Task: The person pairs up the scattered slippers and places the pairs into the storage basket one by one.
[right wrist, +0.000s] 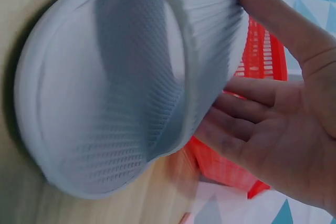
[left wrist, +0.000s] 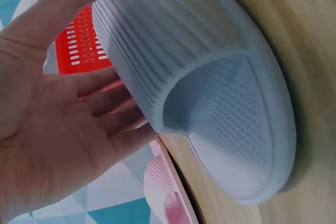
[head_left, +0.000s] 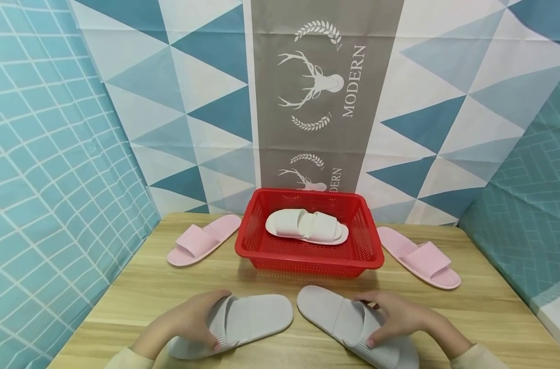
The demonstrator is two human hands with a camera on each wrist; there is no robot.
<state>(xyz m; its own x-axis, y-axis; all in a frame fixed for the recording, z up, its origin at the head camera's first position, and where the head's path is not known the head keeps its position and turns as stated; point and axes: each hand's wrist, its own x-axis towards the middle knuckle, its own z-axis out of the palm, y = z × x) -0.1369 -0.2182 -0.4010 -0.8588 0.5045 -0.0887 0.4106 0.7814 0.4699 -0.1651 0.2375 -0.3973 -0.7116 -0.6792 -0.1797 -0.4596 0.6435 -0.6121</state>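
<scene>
Two grey slippers lie at the front of the wooden table. My left hand [head_left: 194, 316] spans the ribbed strap of the left grey slipper [head_left: 266, 315], thumb on one side and fingers on the other. Around the strap of the right grey slipper [head_left: 323, 307], my right hand [head_left: 397, 318] holds in the same way. The left wrist view shows the left slipper's ribbed strap [left wrist: 173, 24] between thumb and fingers. In the right wrist view, the right slipper's strap [right wrist: 210, 30] is likewise between thumb and fingers, and its sole [right wrist: 79, 98] seems near the tabletop.
Behind the grey slippers stands a red plastic basket [head_left: 303, 264] holding white slippers [head_left: 289, 224]. One pink slipper [head_left: 199, 241] lies left of the basket, another pink slipper [head_left: 427, 261] right of it. Patterned sheets [head_left: 215, 102] rise behind the wooden table [head_left: 123, 318] and along both sides.
</scene>
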